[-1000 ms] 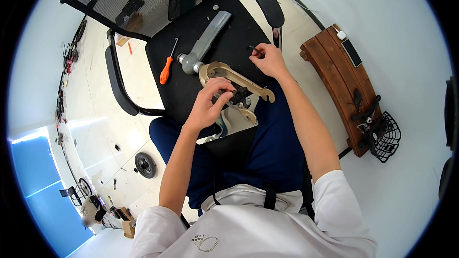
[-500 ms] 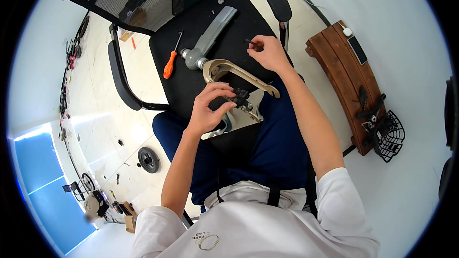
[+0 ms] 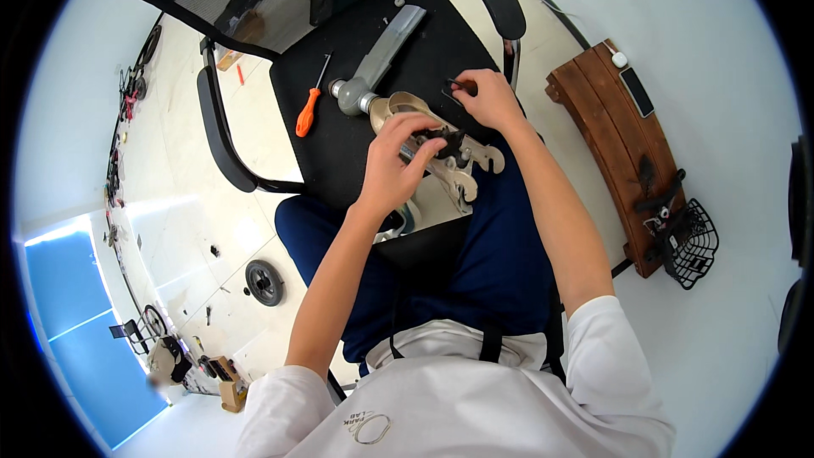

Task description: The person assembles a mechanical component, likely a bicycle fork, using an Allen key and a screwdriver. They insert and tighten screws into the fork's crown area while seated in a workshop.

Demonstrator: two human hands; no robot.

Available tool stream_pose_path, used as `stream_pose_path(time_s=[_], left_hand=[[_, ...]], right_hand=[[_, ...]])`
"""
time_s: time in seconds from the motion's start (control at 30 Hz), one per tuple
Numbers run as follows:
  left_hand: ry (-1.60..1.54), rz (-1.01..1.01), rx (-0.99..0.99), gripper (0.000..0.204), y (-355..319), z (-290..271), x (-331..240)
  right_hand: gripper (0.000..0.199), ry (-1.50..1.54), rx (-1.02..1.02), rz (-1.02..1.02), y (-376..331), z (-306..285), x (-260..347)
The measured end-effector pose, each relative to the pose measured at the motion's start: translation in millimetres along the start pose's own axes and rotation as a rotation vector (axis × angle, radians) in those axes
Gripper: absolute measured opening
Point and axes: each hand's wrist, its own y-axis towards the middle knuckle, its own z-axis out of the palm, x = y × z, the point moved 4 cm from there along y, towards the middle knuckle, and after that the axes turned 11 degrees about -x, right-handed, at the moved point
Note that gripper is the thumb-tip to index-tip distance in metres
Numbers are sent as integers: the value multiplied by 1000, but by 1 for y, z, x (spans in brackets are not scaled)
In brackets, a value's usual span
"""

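A champagne-coloured fork (image 3: 389, 112), joined to a grey tube-shaped frame part (image 3: 377, 68), lies across the black chair seat in front of me. Its slotted ends reach over my right knee. At the fork legs, my left hand (image 3: 397, 157) is closed around a black mechanical part (image 3: 448, 146), whose exact kind is partly hidden by my fingers. To the right, my right hand (image 3: 487, 99) pinches a thin black bent rod (image 3: 452, 95) that looks like a hex key, held apart from the fork. An orange-handled screwdriver (image 3: 308, 114) rests left of the frame part.
Chair armrests (image 3: 222, 131) flank the seat. On the right stands a brown wooden bench (image 3: 598, 89) with a phone (image 3: 636, 92) and a black wire basket (image 3: 691, 246). A small wheel (image 3: 264, 282) lies on the floor at left.
My left hand has moved up and right with the black part, now over the fork legs. The fork has turned, showing both slotted ends. My right hand has shifted slightly right and down.
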Motion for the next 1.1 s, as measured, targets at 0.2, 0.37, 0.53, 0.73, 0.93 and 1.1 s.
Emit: stream_pose_path(time_s=[0.2, 0.37, 0.53, 0.73, 0.93, 1.1], left_hand=[[50, 45, 130, 51, 19, 0, 11], [350, 452, 378, 106, 27, -17, -7], [488, 433, 564, 97, 50, -11, 16], [751, 421, 567, 91, 60, -21, 4], [898, 322, 558, 87, 49, -46, -24], [928, 223, 553, 91, 19, -55, 14]], right_hand=[[19, -67, 92, 110, -13, -7, -18], [16, -73, 85, 99, -21, -6, -7], [16, -136, 93, 103, -31, -13, 2], [19, -199, 98, 43, -31, -19, 16], [20, -29, 87, 81, -27, -15, 8], [17, -81, -4, 60, -36, -15, 26]])
